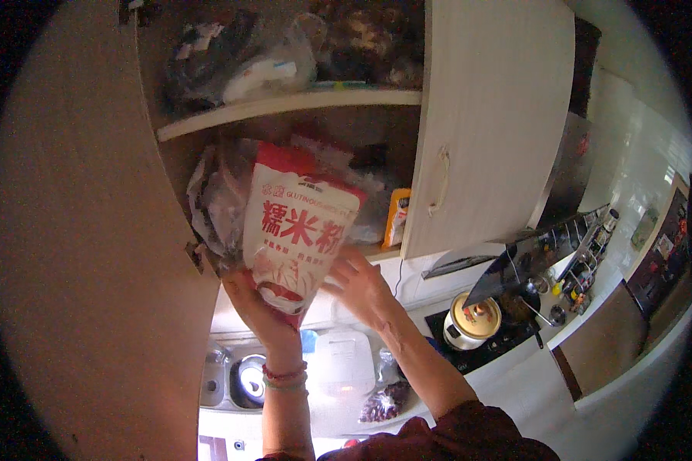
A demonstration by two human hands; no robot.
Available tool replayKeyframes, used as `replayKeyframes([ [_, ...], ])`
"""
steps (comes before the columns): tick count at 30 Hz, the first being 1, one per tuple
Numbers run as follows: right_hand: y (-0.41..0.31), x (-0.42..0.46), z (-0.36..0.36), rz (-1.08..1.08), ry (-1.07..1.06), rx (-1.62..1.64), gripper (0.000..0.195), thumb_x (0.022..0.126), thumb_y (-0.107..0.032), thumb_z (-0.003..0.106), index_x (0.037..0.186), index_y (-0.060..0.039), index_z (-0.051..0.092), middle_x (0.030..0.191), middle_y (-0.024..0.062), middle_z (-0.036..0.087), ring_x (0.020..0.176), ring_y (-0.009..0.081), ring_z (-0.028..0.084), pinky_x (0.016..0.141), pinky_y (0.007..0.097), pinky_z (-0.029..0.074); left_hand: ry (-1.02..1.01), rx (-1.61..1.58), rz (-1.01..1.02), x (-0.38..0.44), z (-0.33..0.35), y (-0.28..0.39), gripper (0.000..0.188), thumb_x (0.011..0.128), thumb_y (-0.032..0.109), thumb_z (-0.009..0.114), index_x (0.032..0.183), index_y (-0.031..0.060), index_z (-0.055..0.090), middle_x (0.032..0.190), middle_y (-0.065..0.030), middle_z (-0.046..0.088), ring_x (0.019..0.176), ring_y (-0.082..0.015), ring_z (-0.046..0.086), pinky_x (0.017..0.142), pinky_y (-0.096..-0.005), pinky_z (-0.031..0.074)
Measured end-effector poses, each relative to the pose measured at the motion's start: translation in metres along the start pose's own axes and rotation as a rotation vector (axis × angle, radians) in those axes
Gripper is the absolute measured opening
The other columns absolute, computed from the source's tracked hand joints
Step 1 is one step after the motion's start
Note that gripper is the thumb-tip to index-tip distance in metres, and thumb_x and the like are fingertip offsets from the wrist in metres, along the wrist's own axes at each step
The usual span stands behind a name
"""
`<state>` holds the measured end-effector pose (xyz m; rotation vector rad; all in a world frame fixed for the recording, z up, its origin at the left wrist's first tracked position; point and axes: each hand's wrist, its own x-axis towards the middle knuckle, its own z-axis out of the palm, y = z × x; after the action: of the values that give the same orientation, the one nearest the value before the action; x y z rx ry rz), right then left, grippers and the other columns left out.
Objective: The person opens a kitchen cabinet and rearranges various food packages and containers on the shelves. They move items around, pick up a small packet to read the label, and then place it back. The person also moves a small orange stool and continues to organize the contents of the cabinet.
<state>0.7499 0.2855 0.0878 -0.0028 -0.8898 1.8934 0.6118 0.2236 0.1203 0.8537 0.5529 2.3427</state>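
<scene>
A white-and-red plastic food packet (300, 225), bearing large red writing, tilts in front of the lower shelf of an open wall cupboard. My left hand (265, 305) holds it from below at the lower left corner, palm under the packet. My right hand (360, 285) is at the packet's lower right edge, fingers apart and slightly blurred; whether they grip it I cannot tell. Behind the packet, clear plastic bags (216, 201) fill part of the shelf (375, 250). A yellow-orange packet (398, 219) stands at that shelf's right end.
An opened cupboard door (92, 259) rises at left; a closed door (496, 127) is at right. Bagged goods (265, 75) crowd the upper shelf. Below are a sink (248, 380), a whitish plastic container (343, 363), a bag of dark red pieces (383, 403) and a lidded pot (473, 322) on the hob.
</scene>
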Motion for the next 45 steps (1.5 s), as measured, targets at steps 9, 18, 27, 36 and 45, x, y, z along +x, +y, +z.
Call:
replayKeyframes([
  [9, 0.001, -0.024, 0.01, -0.179, 0.195, -0.209, 0.061, 0.077, -0.012, 0.072, 0.128, -0.0035, 0.04, 0.12, 0.0124, 0.058, 0.109, 0.0253, 0.057, 0.094, 0.0401, 0.049, -0.443, 0.149, 0.072, -0.01, -0.059, -0.014, 0.044, 0.098, 0.024, 0.047, 0.139, 0.0115, 0.034, 0.13, -0.0202, 0.048, 0.084, -0.019, 0.062, 0.069, -0.0289, 0.054],
  [18, -0.011, -0.052, 0.019, -0.074, 0.217, -0.482, 0.066, 0.073, -0.007, 0.071, 0.131, -0.0019, 0.038, 0.117, 0.0145, 0.059, 0.104, 0.0232, 0.059, 0.09, 0.0367, 0.051, -0.783, 0.234, -0.312, -0.022, -0.043, 0.004, 0.066, 0.086, 0.016, 0.068, 0.14, 0.0032, 0.033, 0.121, -0.0122, 0.055, 0.097, -0.0203, 0.061, 0.075, -0.0324, 0.054],
  [27, -0.018, -0.066, -0.001, 0.012, 0.29, -0.584, 0.059, 0.078, -0.015, 0.072, 0.127, -0.0008, 0.043, 0.116, 0.0132, 0.06, 0.104, 0.0225, 0.059, 0.091, 0.0385, 0.049, -0.589, 0.703, -0.29, -0.027, -0.044, 0.018, 0.034, 0.092, 0.021, 0.061, 0.118, 0.0, 0.056, 0.094, -0.0043, 0.066, 0.071, -0.0078, 0.061, 0.063, -0.0233, 0.049],
  [36, -0.025, -0.079, 0.004, 0.001, 0.28, -0.883, 0.061, 0.079, -0.024, 0.074, 0.127, -0.0003, 0.045, 0.117, 0.0118, 0.06, 0.106, 0.0201, 0.057, 0.092, 0.0349, 0.047, -0.721, 0.188, -0.479, -0.012, -0.093, 0.0, 0.052, 0.093, 0.023, 0.059, 0.136, 0.0026, 0.038, 0.113, -0.0108, 0.06, 0.098, -0.0189, 0.06, 0.084, -0.0321, 0.051],
  [45, -0.022, -0.068, 0.018, 0.15, 0.12, -1.036, 0.064, 0.076, -0.027, 0.077, 0.125, 0.0014, 0.047, 0.111, 0.0144, 0.063, 0.099, 0.0221, 0.061, 0.091, 0.0347, 0.048, -0.392, 0.314, -0.54, -0.035, -0.085, -0.011, 0.038, 0.089, 0.006, 0.058, 0.126, 0.0029, 0.049, 0.118, -0.0133, 0.057, 0.105, -0.0253, 0.055, 0.09, -0.0426, 0.046],
])
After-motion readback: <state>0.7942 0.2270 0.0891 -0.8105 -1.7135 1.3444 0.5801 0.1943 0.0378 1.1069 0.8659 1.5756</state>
